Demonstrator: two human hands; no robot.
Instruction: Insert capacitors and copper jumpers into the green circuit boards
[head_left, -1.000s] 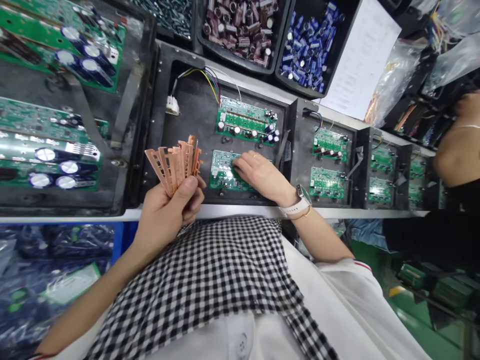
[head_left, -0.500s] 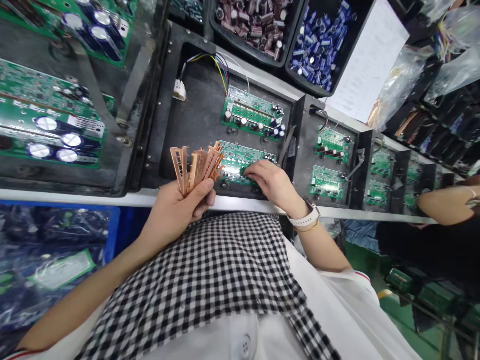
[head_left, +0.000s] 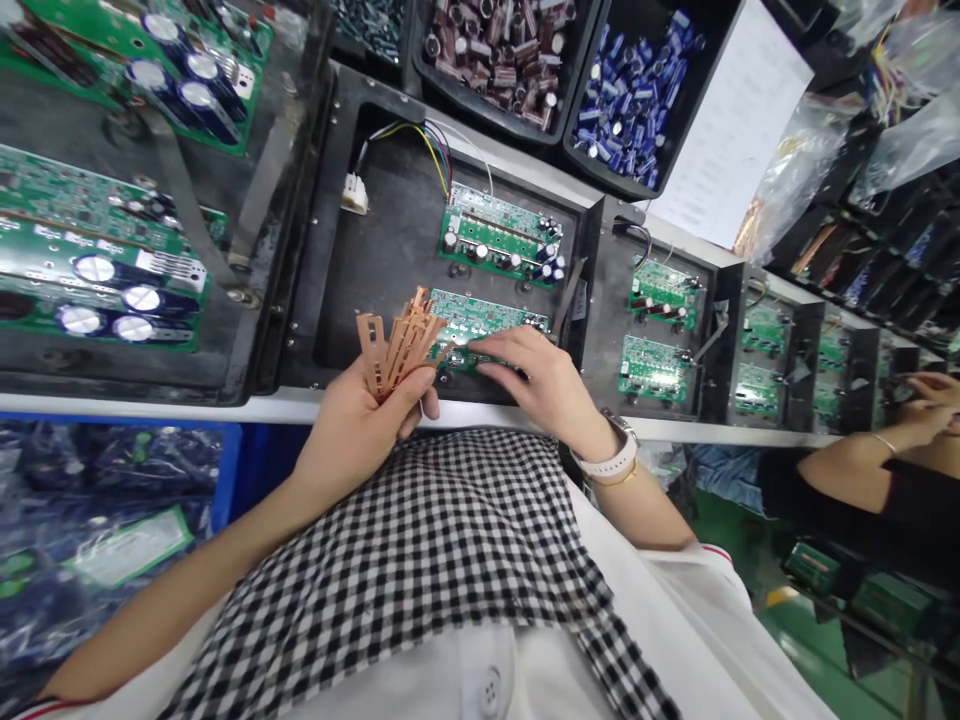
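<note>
My left hand (head_left: 360, 425) grips a fanned bunch of copper strips (head_left: 397, 340) just in front of a black fixture tray (head_left: 390, 230). In that tray lie two green circuit boards: a far one (head_left: 499, 240) and a near one (head_left: 480, 325). My right hand (head_left: 544, 385), with a white watch on its wrist, reaches left across the near board. Its fingertips pinch one copper strip (head_left: 444, 352) at the edge of the bunch, close to my left hand.
More fixture trays with green boards (head_left: 660, 330) run along the line to the right. Larger boards with capacitors (head_left: 112, 270) lie at left. Bins of brown capacitors (head_left: 495, 50) and blue capacitors (head_left: 630, 90) stand behind. Another person's arm (head_left: 862, 470) is at right.
My right hand left the near board's surface and moved left to the bunch. My left hand brought the strips rightward and nearer the board. The other person's arm shifted at the right.
</note>
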